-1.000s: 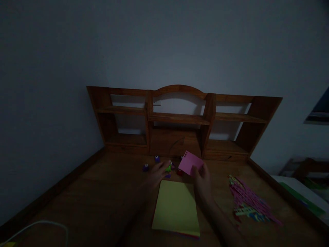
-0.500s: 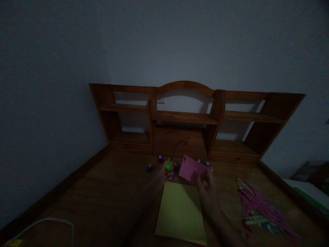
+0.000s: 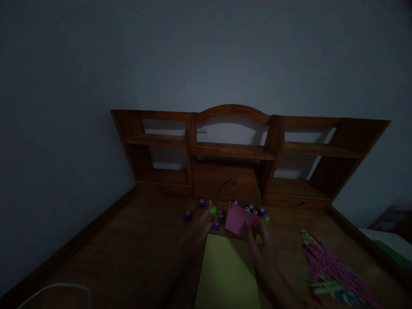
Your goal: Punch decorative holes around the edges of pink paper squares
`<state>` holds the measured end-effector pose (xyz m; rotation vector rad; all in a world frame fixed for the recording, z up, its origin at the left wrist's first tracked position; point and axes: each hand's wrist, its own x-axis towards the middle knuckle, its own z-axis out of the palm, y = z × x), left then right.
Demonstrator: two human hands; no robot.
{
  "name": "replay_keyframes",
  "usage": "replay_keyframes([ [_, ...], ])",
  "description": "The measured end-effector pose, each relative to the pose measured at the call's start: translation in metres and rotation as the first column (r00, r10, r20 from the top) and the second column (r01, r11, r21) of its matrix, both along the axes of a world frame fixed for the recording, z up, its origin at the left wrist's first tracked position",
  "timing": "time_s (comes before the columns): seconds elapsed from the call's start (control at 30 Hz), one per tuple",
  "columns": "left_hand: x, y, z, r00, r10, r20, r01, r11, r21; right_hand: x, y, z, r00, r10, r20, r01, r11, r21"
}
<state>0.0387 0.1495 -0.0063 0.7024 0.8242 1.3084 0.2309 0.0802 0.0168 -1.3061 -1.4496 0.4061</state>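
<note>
While yellow paper [image 3: 228,274] lies nearest, my right hand [image 3: 262,243] pinches the pink sheet [image 3: 236,220] near its far edge; my left hand [image 3: 201,222], a second ago loosely outstretched, now appears closed around a green gadget [image 3: 213,210], leaving neither hand free, with wooden shelves [image 3: 233,151] beyond.

The left hand [image 3: 201,222] was bare, with slender fingers whose tips blurred in the dim light. The left forearm [image 3: 177,254], bare where it could be made out, had a long, slim shape that faded into deep shadow toward the near side. The right hand [image 3: 263,246] was bare too, narrow-fingered; the bare right forearm [image 3: 283,288] thickened smoothly toward the near edge, its outline clearer.
</note>
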Motion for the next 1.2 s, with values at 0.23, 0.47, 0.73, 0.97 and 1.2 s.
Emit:
replay_keyframes([
  [0.23, 0.011, -0.007, -0.002, 0.994, -0.036, -0.104, 0.045, 0.995, 0.094, 0.000, 0.001, 0.001, 1.000, -0.003, 0.003, 0.003, 0.999, 0.048],
  [0.47, 0.008, -0.007, -0.005, 0.940, -0.017, -0.340, 0.109, 0.961, 0.255, 0.003, 0.005, 0.003, 0.999, 0.020, 0.037, -0.023, 0.998, 0.065],
  [0.73, 0.007, 0.000, -0.013, 0.941, -0.067, -0.332, 0.180, 0.930, 0.320, 0.007, 0.008, -0.001, 0.992, 0.073, 0.099, -0.079, 0.995, 0.053],
  [0.97, 0.009, -0.002, -0.011, 0.938, -0.117, -0.325, 0.228, 0.917, 0.328, 0.008, 0.007, 0.003, 0.977, 0.122, 0.177, -0.141, 0.985, 0.101],
  [1.2, 0.006, -0.012, 0.000, 0.926, -0.090, -0.366, 0.208, 0.931, 0.299, 0.008, 0.006, 0.003, 0.975, 0.092, 0.204, -0.124, 0.981, 0.149],
])
